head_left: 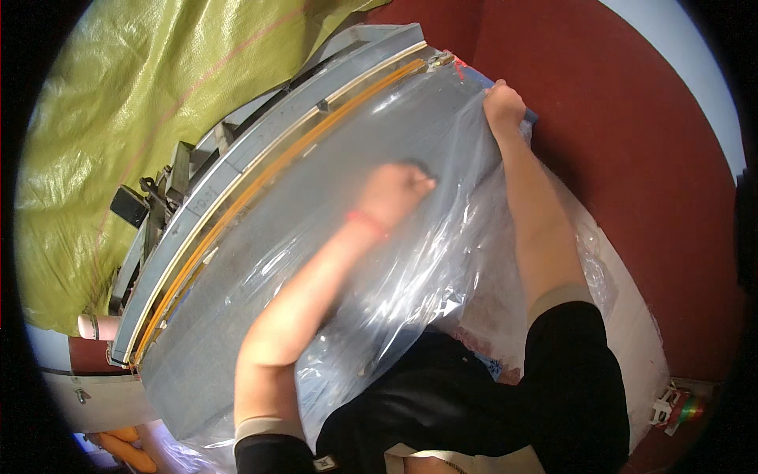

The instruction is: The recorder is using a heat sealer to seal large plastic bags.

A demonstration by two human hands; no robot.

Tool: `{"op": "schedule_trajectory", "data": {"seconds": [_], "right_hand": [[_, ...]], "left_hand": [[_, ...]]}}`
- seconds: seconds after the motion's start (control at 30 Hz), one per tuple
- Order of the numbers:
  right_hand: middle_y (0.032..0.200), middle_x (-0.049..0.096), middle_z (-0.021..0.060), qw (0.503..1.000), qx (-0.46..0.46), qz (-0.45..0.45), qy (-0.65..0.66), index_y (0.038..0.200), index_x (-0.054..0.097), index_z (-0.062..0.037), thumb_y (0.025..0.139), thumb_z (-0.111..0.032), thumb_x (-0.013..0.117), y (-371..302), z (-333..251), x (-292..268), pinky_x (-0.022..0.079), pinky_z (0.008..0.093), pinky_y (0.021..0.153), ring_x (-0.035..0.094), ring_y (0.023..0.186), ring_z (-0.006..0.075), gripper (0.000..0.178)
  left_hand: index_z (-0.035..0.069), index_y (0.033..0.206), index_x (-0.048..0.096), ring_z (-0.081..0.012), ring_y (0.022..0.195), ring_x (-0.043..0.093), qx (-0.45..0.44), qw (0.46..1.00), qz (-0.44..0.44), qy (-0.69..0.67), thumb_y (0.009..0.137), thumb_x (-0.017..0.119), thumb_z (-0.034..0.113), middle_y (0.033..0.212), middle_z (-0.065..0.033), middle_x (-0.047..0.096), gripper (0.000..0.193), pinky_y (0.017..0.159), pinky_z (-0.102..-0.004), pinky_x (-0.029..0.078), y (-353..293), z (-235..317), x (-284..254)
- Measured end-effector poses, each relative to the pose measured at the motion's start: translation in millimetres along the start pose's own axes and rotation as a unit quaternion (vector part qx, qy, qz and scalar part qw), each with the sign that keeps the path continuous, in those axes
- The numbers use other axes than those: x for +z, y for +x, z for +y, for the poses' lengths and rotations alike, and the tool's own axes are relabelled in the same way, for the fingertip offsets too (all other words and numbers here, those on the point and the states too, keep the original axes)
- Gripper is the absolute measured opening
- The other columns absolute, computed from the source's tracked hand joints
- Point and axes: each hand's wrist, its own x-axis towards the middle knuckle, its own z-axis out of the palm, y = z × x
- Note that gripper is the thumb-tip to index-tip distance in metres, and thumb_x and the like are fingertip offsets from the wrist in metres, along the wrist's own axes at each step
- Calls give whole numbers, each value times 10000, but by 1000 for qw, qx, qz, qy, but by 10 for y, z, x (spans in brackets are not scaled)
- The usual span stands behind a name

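Note:
A clear plastic sheet lies in shiny folds over a long grey table surface and hangs toward my body. At the far right corner my right hand is closed on the sheet's gathered edge, and creases run down from it. My left hand, with a red band at the wrist, is over the middle of the surface. Its fingers are curled together and somewhat blurred. A dark patch shows just behind them; whether it is an object or a shadow, I cannot make out.
An orange strip and a grey metal rail run along the table's far left side. Beyond them are metal brackets and a yellow-green tarp. A dark red floor spreads to the right. A multicoloured item lies lower right.

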Motion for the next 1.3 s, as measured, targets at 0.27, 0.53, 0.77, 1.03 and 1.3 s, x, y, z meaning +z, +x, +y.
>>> {"op": "schedule_trajectory", "data": {"seconds": [0.27,0.53,0.77,1.03,1.3], "right_hand": [[845,610,151,1000,-3,-8,10,891,544,-38,810,-256,504,-37,-47,-36,469,404,710,591,821,311,235],[930,599,131,997,-53,23,-48,921,567,-78,805,-318,461,16,81,93,469,431,715,580,873,312,287],[1064,550,124,997,-64,-21,-25,1115,498,-181,815,-420,420,289,224,439,418,464,756,515,979,338,391],[1038,559,129,994,-47,-36,-88,1068,514,-149,845,-402,379,254,199,366,429,457,732,534,931,343,364],[972,587,116,994,-82,-20,-67,1005,542,-140,840,-441,381,413,376,523,427,446,697,549,882,340,379]], "left_hand": [[-23,983,486,-176,501,555,-161,835,-18,-526,786,498,63,714,-133,587,215,448,-258,443,305,236,176],[-10,1056,539,-135,646,576,-58,830,-400,-385,715,434,-48,852,-112,615,359,532,-236,456,-2816,-147,-929],[-18,939,572,-167,785,602,-622,780,27,-56,747,601,112,958,-103,617,233,601,-303,494,-7111,-797,-2819],[48,1045,495,-300,1027,453,-177,726,392,537,618,624,4,1090,-130,498,448,878,-391,355,-5911,-395,-2642],[49,1114,498,-341,1068,437,-332,804,303,390,784,553,222,1145,-173,475,378,895,-393,360,-5963,-1477,-1932]]}}
